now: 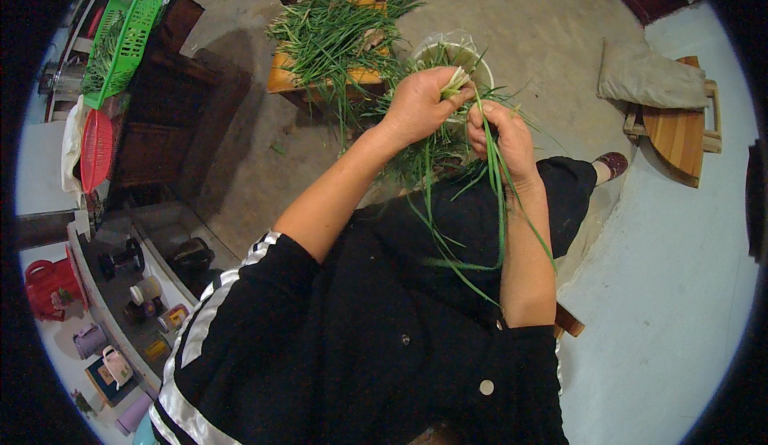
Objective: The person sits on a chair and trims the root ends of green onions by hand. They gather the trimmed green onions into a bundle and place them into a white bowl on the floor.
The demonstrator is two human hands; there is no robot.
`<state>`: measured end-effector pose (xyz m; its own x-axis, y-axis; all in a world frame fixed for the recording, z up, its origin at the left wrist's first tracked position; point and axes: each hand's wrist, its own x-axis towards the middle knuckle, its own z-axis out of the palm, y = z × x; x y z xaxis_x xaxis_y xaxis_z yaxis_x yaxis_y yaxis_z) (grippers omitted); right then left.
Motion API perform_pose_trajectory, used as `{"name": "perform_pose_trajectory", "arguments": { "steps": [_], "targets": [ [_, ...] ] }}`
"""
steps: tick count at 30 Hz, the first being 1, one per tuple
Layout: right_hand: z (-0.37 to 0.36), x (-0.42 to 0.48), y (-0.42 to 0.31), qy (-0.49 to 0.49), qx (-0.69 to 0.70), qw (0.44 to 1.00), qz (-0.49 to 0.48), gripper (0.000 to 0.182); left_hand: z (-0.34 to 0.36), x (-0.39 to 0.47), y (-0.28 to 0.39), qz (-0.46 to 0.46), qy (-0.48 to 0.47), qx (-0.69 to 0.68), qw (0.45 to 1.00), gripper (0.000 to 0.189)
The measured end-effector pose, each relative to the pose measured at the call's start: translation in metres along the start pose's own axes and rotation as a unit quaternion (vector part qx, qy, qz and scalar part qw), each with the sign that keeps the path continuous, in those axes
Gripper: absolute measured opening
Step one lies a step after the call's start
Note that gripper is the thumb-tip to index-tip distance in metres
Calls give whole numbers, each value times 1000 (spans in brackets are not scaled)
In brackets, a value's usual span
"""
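Note:
My left hand (423, 106) is closed around a bunch of garlic chives, whose pale cut ends (457, 82) poke up past the thumb. Close by on its right, my right hand (505, 133) has curled fingers, with a few long green chive leaves (495, 175) at the thumb; these hang down over my lap and forearm. Just beyond both hands stands a white bucket (487, 64) with a plastic liner and greens at its mouth, partly hidden by my left hand. A large heap of chives (336, 37) covers much of a wooden chair seat (282, 76) ahead.
A green plastic basket (135, 40) with greens and a red basket (97, 151) sit at the left. Shelves there hold jars (146, 289) and a red kettle (48, 289). A folding wooden stool (675, 136) with a grey cushion (651, 76) leans by the right wall.

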<state>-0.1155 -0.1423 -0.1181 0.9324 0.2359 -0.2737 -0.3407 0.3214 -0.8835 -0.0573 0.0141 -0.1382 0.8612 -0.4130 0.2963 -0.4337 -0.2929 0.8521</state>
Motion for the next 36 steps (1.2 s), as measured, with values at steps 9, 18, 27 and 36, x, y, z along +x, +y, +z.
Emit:
{"name": "perform_pose_trajectory", "arguments": {
  "steps": [9, 18, 27, 36],
  "targets": [
    [-1, 0, 1, -11, -29, 999, -28, 27, -5, 5, -14, -16, 60, 160, 985, 17],
    [2, -3, -2, 36, -35, 999, -13, 28, -13, 7, 8, -240, -27, -334, 911, 25],
    [6, -1, -1, 20, -68, 997, -18, 34, -20, 12, 6, -243, 38, -450, 859, 20],
    [5, 0, 2, 17, -113, 993, 16, 25, -39, 16, -8, -230, 120, -459, 850, 19]
  ]
}}
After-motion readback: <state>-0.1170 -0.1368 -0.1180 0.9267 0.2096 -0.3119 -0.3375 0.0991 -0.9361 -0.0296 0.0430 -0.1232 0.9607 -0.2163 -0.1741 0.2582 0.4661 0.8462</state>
